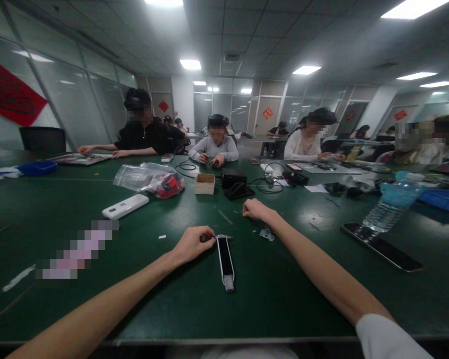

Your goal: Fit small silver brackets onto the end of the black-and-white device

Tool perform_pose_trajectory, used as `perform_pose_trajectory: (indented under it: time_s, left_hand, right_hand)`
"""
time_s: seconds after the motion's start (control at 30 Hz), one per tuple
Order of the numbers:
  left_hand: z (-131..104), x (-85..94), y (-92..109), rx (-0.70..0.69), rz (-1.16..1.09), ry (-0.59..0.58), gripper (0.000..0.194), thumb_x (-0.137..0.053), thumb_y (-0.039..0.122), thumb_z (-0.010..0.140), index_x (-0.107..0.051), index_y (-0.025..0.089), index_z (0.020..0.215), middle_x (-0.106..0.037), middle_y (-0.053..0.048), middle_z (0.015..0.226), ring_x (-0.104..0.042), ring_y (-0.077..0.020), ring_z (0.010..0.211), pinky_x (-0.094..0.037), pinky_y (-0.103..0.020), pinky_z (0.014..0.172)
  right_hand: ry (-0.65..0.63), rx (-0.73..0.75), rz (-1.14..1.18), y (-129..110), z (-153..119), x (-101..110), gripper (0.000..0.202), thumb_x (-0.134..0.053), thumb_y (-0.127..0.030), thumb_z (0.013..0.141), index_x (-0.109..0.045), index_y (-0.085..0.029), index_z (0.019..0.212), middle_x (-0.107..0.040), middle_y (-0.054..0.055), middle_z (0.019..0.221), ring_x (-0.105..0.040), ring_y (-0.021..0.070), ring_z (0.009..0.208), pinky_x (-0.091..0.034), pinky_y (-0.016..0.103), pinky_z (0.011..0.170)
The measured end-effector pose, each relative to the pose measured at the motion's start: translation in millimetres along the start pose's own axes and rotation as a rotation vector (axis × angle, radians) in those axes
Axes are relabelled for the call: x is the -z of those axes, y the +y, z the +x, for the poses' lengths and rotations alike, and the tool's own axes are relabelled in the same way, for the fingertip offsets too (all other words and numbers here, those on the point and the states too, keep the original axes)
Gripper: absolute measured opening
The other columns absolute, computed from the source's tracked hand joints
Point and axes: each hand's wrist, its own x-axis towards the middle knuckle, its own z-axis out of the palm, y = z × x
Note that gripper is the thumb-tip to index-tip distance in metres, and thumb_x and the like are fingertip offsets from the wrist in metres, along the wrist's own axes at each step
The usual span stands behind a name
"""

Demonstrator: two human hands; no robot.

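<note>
My left hand [192, 244] is closed, its fingertips around a thin metal rod-like tool [228, 237] that lies across the top end of a slim white device. This pen-shaped device [225, 259] has a long black screen and a grey tip pointing towards me; it lies on the green table. Farther forward and to the right, my right hand [257, 209] rests on the table with thumb and fingers pinched together. Whatever is in that pinch is too small to make out. Beside my right wrist lies a small grey metal part [267, 234].
A cardboard box [204, 184], a bagged red item [169, 185] and a white oblong device [125, 206] lie ahead. To the right, a water bottle [391, 202] stands by a phone [381, 247]. People sit across the table [164, 309].
</note>
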Motion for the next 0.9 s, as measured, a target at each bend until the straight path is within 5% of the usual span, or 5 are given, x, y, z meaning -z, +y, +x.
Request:
perform_pose_trajectory:
  time_s: [0.33,0.6,0.77,0.9]
  left_hand:
    - [1.4,-2.7,-5.3,-0.007,0.008,0.012,0.022,-0.055,0.034,0.081,-0.068,0.018,0.089,-0.065,0.0,0.075,-0.056,-0.0134,0.064,-0.041,-0.022,0.06]
    - [1.1,-1.7,-3.3,0.013,0.006,-0.002,0.024,-0.054,0.036,0.081,-0.067,0.018,0.089,-0.065,-0.001,0.076,-0.056,-0.014,0.065,-0.042,-0.022,0.06]
    - [0.2,1.8,4.5,0.028,0.001,-0.005,0.023,-0.054,0.034,0.08,-0.067,0.017,0.089,-0.065,-0.001,0.074,-0.055,-0.0141,0.064,-0.041,-0.023,0.059]
    - [-0.2,2.0,4.6,0.027,0.002,-0.005,0.023,-0.054,0.033,0.08,-0.067,0.017,0.089,-0.065,-0.001,0.075,-0.056,-0.0146,0.065,-0.042,-0.023,0.061]
  right_hand:
    - [-0.046,-0.196,0.008,14.4,-5.0,3.4,0.028,-0.067,-0.029,0.073,-0.067,-0.011,0.095,-0.066,0.017,0.098,-0.064,0.0256,0.09,-0.049,0.028,0.07]
    - [-0.03,0.051,0.133,-1.7,-33.4,12.2,0.02,-0.054,-0.027,0.083,-0.068,-0.013,0.079,-0.069,0.008,0.082,-0.064,0.017,0.078,-0.044,0.02,0.066]
    - [0.055,0.26,0.357,-27.2,-76.6,-3.6,0.016,-0.056,-0.026,0.081,-0.066,-0.015,0.088,-0.069,0.004,0.083,-0.063,0.0137,0.074,-0.046,0.02,0.065]
    - [0.119,0.26,0.562,-40.0,-96.8,-20.2,0.017,-0.055,-0.022,0.081,-0.065,-0.015,0.093,-0.069,0.004,0.085,-0.064,0.0134,0.075,-0.049,0.022,0.067]
